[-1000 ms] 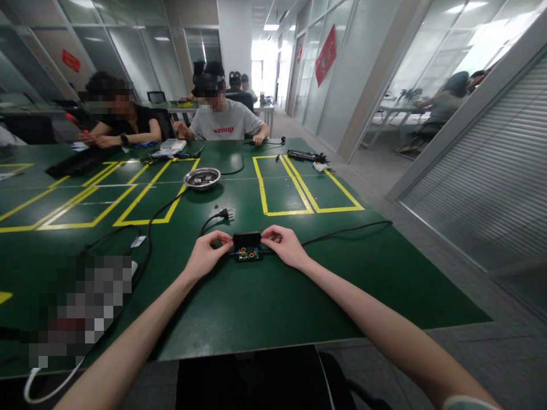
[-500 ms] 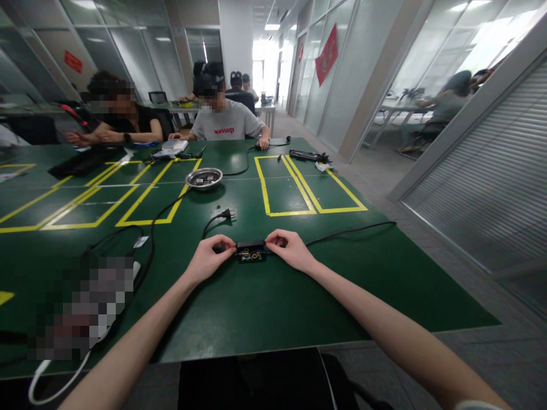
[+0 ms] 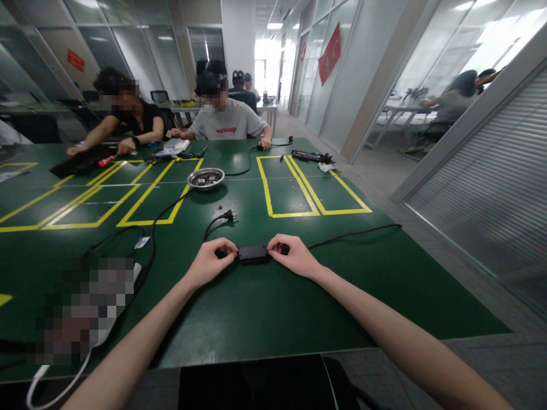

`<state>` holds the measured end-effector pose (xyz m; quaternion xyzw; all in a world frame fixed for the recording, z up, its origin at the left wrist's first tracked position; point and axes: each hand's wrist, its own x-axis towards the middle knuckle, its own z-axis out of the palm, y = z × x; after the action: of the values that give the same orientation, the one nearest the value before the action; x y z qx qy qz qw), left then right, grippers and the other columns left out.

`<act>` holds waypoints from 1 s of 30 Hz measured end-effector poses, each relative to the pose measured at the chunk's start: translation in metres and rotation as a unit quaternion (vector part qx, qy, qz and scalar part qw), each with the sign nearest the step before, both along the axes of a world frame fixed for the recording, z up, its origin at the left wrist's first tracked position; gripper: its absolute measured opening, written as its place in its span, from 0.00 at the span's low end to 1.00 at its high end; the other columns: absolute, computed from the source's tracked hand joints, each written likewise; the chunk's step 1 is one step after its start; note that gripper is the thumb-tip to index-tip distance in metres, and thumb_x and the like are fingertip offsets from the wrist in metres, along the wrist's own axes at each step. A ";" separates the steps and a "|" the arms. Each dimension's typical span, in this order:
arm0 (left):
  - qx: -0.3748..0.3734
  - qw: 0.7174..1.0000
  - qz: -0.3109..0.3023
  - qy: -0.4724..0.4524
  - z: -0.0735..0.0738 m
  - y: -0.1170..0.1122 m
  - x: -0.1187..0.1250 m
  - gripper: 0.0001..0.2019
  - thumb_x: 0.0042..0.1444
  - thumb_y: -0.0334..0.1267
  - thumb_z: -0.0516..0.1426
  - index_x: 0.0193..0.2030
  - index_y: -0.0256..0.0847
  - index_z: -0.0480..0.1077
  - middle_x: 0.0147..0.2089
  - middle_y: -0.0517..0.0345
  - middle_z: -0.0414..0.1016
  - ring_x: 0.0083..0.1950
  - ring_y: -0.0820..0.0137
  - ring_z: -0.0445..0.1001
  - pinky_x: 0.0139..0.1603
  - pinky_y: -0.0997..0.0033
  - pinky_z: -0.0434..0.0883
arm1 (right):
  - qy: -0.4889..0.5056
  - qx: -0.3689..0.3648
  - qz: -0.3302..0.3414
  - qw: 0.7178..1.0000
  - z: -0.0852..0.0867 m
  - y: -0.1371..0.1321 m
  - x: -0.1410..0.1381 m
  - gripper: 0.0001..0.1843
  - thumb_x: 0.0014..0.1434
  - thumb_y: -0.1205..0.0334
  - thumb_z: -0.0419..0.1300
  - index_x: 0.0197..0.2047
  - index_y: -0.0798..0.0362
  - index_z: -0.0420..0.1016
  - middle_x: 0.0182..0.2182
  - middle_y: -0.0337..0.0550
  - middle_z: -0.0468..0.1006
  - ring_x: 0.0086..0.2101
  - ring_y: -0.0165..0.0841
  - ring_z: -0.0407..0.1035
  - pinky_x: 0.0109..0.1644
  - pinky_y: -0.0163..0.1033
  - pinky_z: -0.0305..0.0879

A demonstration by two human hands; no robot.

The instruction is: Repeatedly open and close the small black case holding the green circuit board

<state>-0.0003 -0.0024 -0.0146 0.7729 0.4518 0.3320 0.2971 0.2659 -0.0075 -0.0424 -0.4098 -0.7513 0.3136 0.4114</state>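
Note:
A black power adapter [image 3: 253, 254] lies on the green table, its plain rectangular cover facing up. The circuit board is hidden under that cover. My left hand [image 3: 213, 259] is closed in a pinch at the adapter's left end, and my right hand [image 3: 294, 257] pinches the right end. From the left side, behind my left hand, a black cord runs up to a two-pin plug [image 3: 229, 215]. Another black cable [image 3: 354, 233] stretches rightward from behind my right hand. Whether the cover is fully seated I cannot tell.
A metal bowl [image 3: 193, 185] with small metal parts stands farther back. Yellow tape [image 3: 294, 215] marks rectangles on the green table [image 3: 316, 319]. A partly blurred white power strip [image 3: 135, 276] lies at left with cords. Two people work across the table; black tools [image 3: 311, 156] lie at the far right.
The black cover, held up with the circuit board exposed before, now lies down over the board. Across the table, the person in black has reached forward to a black object, beside a red-handled tool.

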 end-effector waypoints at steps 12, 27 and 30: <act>0.001 1.000 -0.010 0.018 0.004 -0.004 0.002 0.10 0.58 0.45 0.61 0.36 0.40 0.77 0.33 0.58 0.79 0.35 0.67 0.76 0.40 0.67 0.71 | -0.070 0.064 -0.031 0.995 0.003 -0.004 -0.003 0.08 0.61 0.60 0.66 0.44 0.51 0.77 0.38 0.44 0.80 0.37 0.36 0.73 0.44 0.43 0.70; 0.138 0.974 -0.065 0.170 -0.012 -0.001 0.010 0.13 0.67 0.47 0.57 0.47 0.41 0.76 0.47 0.50 0.77 0.49 0.58 0.76 0.50 0.56 0.72 | -0.105 0.033 0.021 0.994 0.009 -0.006 -0.005 0.12 0.58 0.62 0.71 0.45 0.52 0.78 0.41 0.43 0.80 0.41 0.37 0.73 0.47 0.43 0.71; 0.149 0.975 -0.087 0.142 -0.009 -0.003 0.010 0.10 0.66 0.44 0.59 0.47 0.41 0.73 0.47 0.51 0.78 0.48 0.60 0.77 0.49 0.59 0.72 | -0.107 0.067 0.028 0.992 0.009 -0.010 -0.006 0.17 0.57 0.64 0.71 0.49 0.51 0.76 0.44 0.44 0.79 0.43 0.37 0.73 0.48 0.43 0.71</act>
<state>0.0094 -0.0057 -0.0235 0.8841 0.3660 0.2552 0.1386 0.2604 -0.0175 -0.0338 -0.3914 -0.8217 0.2278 0.3461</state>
